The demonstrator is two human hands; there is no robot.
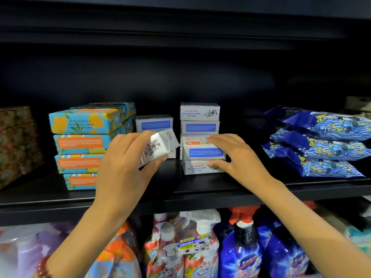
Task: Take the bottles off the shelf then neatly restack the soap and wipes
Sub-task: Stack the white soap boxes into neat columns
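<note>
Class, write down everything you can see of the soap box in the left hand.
The soap box is a white, closed cardboard-looking carton with a black ink-style drawing on one face and a round bluish emblem on its end. Tilted, it is gripped above the shelf by the left hand, fingers on top, thumb beneath.

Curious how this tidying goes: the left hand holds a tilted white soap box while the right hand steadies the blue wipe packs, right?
The head view shows the right hand holding the stack of white cardboard soap boxes, not the glossy blue wipe packs apart to its right. The left hand does hold a tilted white cardboard soap box.
</note>
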